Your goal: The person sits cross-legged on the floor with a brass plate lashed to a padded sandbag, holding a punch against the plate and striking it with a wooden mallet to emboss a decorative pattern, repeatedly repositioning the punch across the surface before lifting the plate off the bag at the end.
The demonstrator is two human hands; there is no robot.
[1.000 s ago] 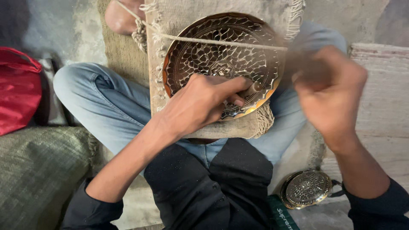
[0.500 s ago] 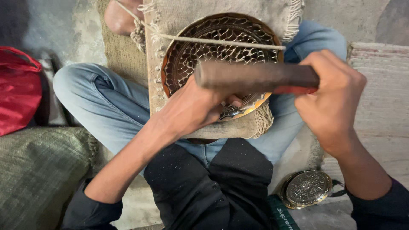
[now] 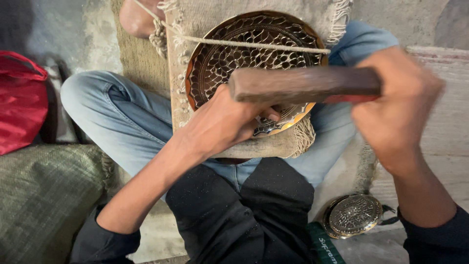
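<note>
Change: since half a second ago the mallet has stayed level across the plate, with its free end a little further right of the left knuckles; the right hand is more blurred; the left hand has not shifted.
Right hand (image 3: 395,105): right of centre, blurred, fist closed tight round the right end of the mallet.
Mallet (image 3: 303,84): dark wooden bar, lying across the middle of the frame, its left end just above the left hand; a red patch shows near the grip.
Left hand (image 3: 222,122): centre, fingers curled down on the lower part of the plate; they seem to pinch a small tool, but it is hidden, so I cannot tell what it holds.
Plate (image 3: 254,54): round brass plate with pierced pattern, upper centre, lying on the mat; its lower edge is under the left hand.
Cord (image 3: 254,44): pale string stretched across the upper part of the plate, from upper left to the right rim.
Mat (image 3: 205,19): coarse beige cloth with fringed edges, over the lap, beneath the plate.
Legs (image 3: 122,117): blue jeans, knee at left of centre; a bare foot (image 3: 137,19) at the top left.
Small plate (image 3: 354,215): round, patterned, on the floor at lower right.
Bag (image 3: 22,102): red, at the left edge.
Sack (image 3: 44,195): green woven cloth, lower left.
</note>
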